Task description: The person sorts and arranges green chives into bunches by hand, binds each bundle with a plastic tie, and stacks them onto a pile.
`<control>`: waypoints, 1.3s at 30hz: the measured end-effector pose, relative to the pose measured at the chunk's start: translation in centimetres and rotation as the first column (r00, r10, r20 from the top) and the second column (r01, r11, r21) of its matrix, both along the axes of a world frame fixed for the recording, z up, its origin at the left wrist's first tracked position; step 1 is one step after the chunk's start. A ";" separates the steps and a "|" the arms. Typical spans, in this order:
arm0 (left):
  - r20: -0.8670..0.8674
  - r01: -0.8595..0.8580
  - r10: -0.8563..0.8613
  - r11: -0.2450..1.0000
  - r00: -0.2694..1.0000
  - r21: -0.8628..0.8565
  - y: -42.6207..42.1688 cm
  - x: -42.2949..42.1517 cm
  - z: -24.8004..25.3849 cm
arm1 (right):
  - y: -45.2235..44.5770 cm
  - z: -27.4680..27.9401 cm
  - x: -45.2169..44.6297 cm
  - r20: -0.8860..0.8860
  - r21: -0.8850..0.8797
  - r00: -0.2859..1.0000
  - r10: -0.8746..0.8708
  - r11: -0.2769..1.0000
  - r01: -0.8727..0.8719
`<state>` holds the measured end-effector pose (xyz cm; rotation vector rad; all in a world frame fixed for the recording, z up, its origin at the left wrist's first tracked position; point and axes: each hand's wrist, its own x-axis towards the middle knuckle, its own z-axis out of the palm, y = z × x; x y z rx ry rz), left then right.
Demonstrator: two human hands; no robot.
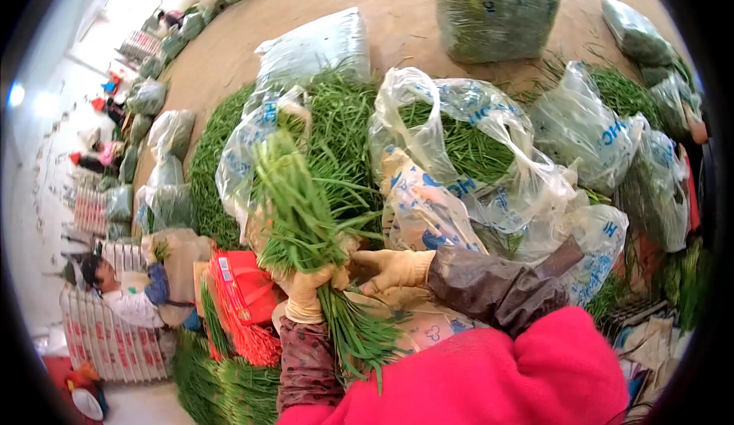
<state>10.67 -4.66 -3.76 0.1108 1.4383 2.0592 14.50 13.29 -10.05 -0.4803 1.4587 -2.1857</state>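
Note:
A bunch of garlic chives stands tilted in front of me, its cut ends fanning down toward my lap. My left hand, in a cream work glove, is wrapped around it. My right hand, gloved too, is at the bunch's right side with curled fingers; their tips are partly hidden, and anything between them is too small to make out. Just beyond lies a big heap of loose chives. A clear plastic bag with blue print sits open to the right, with more chives inside.
At my left are a red bag and a bundle of red strips. A filled bag stands on the floor ahead, near a white sack. More bags crowd the right. Another person is at the left.

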 end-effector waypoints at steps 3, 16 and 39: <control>0.056 0.062 -0.056 0.991 0.997 -0.122 -1.7 0.5 -2.0 | 0.6 -1.3 -2.2 -0.039 -0.137 0.994 0.097 0.985 -0.102; 0.396 0.267 -0.124 0.905 0.910 -0.330 -1.2 4.8 -2.0 | -1.2 -0.8 -5.5 0.820 -0.540 0.560 0.119 0.485 0.688; 0.624 0.026 -0.128 0.985 0.771 0.169 -10.8 14.4 -2.9 | 10.9 -2.5 -14.0 0.419 0.049 0.450 -0.788 0.515 0.856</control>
